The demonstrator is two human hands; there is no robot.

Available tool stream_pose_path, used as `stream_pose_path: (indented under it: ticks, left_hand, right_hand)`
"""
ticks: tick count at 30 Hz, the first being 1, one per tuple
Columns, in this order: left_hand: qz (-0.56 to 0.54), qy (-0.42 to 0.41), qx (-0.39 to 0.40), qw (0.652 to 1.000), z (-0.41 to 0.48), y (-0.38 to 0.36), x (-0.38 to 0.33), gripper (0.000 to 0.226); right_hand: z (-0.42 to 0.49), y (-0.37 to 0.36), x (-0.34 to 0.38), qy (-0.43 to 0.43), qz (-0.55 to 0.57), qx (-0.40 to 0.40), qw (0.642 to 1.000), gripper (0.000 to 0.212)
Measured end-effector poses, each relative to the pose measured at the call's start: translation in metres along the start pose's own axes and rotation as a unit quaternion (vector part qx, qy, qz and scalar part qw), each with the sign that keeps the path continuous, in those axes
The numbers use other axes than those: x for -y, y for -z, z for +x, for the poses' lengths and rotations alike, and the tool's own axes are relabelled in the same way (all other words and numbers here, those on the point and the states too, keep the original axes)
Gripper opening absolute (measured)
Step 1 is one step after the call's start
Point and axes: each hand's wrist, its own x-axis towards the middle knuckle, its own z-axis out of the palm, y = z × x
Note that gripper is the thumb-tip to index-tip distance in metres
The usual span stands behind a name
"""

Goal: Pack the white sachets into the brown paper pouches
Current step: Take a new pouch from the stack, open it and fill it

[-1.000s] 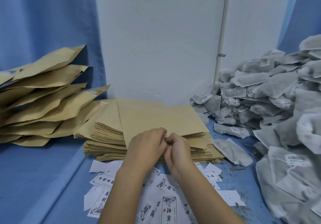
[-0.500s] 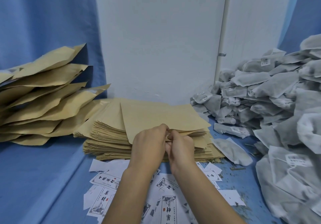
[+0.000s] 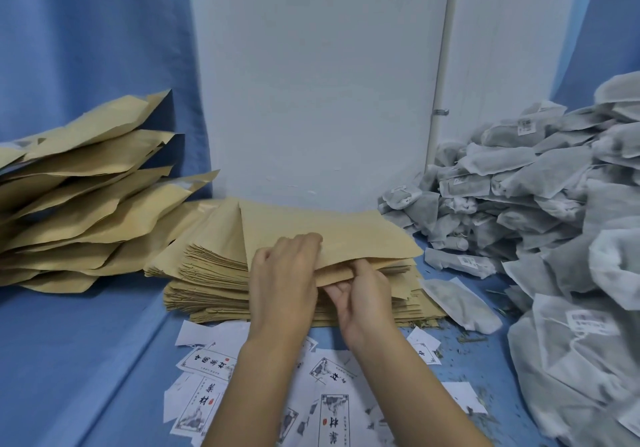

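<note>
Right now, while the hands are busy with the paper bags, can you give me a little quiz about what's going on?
1. True or false: the left hand is holding a white sachet.
2. Where does the heap of white sachets lie? A: on the person's left. B: on the person's right. C: on top of the brown pile.
3. Fill the gap: the right hand helps lift the edge of the top brown pouch, which lies on a ___ of flat pouches.

Key: 1 false, it grips the top brown pouch; 2 B; 3 stack.
</note>
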Motion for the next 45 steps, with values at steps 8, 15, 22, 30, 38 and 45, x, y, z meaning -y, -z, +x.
stream_pose_path:
  ticks: [8,15,22,30,38,45]
  left_hand:
    - [0.009,0.192,0.058,0.98,-0.002,0.004,0.019,0.039]
    - [-0.207,0.224,0.077,0.949,0.007,-0.006,0.0,0.036]
    - [-0.55,0.378,0.01,0.745,0.012,0.007,0.004,0.027]
    - [-0.585,0.424,-0.01,0.691,0.012,0.001,0.013,0.041]
    - [-0.585,0.465,0.018,0.664,0.009,-0.008,0.02,0.024]
    - [-0.519,0.441,-0.091,0.727,0.005,-0.005,0.038,0.043]
  right_hand:
    - [0.01,0.015,0.015,0.008,0.018,-0.086,0.996,0.017]
    - [-0.004,-0.005,0.006,0.218,-0.264,0.174,0.923,0.044]
    - [-0.011,-0.005,0.012,0.339,-0.581,0.186,0.716,0.071]
    - [-0.008,0.004,0.004,0.415,-0.567,0.111,0.702,0.067]
    - [-0.008,0.005,0.008,0.408,-0.549,0.094,0.723,0.059]
    - [-0.009,0.006,0.024,0.324,-0.654,-0.022,0.683,0.042]
